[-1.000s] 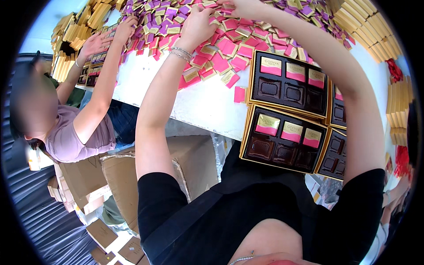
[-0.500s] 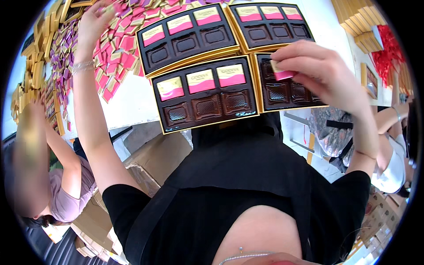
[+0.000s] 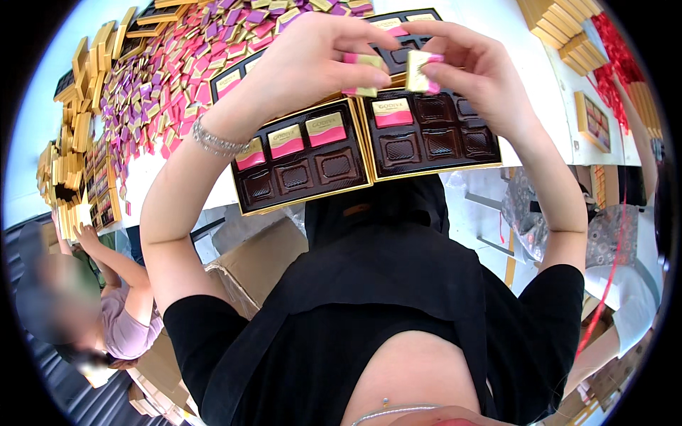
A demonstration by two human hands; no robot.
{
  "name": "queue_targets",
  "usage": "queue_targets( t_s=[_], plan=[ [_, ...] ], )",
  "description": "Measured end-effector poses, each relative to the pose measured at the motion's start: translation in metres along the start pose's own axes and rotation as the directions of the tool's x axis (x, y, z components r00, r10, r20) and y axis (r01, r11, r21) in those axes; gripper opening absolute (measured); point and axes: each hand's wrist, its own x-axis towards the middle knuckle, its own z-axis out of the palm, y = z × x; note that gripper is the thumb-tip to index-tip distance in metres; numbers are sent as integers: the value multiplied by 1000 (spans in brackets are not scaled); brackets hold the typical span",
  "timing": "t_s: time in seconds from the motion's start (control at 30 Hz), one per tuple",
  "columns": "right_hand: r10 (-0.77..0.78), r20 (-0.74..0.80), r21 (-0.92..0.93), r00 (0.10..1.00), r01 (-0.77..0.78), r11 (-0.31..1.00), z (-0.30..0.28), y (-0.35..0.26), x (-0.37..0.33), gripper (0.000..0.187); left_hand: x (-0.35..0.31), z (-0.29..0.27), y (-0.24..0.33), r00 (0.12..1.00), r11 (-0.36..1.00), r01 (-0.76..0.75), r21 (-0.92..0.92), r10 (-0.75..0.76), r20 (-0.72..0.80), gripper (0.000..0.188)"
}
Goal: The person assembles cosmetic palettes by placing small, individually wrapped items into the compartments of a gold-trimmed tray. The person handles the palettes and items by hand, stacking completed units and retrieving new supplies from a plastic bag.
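Above the boxes, my left hand pinches a gold-and-pink wrapped chocolate. Close to it on the right, my right hand grips another wrapped chocolate between thumb and fingers. Below them lies the near-left box, dark-trayed with a gold rim; wrapped chocolates fill its far row and its near row is bare. In the near-right box, one wrapped chocolate sits in the far-left slot; the visible slots around it are bare. My hands and arms partly hide two boxes behind.
A heap of pink, purple and gold wrapped chocolates spreads across the table's far left. Gold boxes stack at the left edge, with more boxes at far right by red shredded filler. Co-workers' arms show at both sides.
My left hand has come from the heap to above the boxes, holding a chocolate. My right hand has left a chocolate in the near-right box and moved up beside the left, gripping another.
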Motion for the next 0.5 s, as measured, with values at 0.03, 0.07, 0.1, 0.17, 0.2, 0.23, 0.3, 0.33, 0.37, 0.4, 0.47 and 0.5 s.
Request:
queue_targets(
  t_s=[0.03,0.07,0.1,0.17,0.2,0.23,0.3,0.33,0.37,0.4,0.47,0.5],
  plan=[
    [-1,-62,-5,998,1,1000,-5,1,-8,37,-2,5,-4,998,999,28,17,-27,-64,19],
    [-42,-66,-65,997,37,997,-11,1,-14,35,-3,9,-5,997,995,31,-97,-38,-66,18],
    [-82,-68,-125,994,73,990,-17,1,-19,33,-4,13,-2,999,970,15,-244,-22,-24,18],
    [-138,-111,-321,984,96,942,-21,0,-33,25,-2,28,4,999,908,-50,-416,38,-37,17],
    [-169,-125,-415,978,103,904,-23,0,-39,21,0,35,7,997,936,-77,-343,62,-52,16],
    [-100,-187,-327,977,34,944,-25,3,-43,16,4,42,13,998,935,-47,-352,31,-50,10],
    [50,-287,-131,957,-91,987,-28,15,-52,8,16,59,8,983,956,-135,-262,97,-153,12],
    [93,-298,-85,950,-124,989,-30,21,-54,7,21,65,5,979,974,-148,-173,119,-163,15],
    [82,-303,-155,950,-133,979,-29,25,-56,7,25,71,2,975,984,-159,-82,143,-172,17],
    [70,-305,-224,950,-143,964,-28,28,-58,8,27,76,0,969,986,-169,9,168,-181,20],
    [102,-292,-325,951,-199,924,-28,33,-60,11,24,82,1,933,935,-261,239,308,-186,22],
    [25,-299,-408,954,-152,900,-27,31,-62,11,21,84,2,909,887,-300,350,377,-177,23]
  ],
)
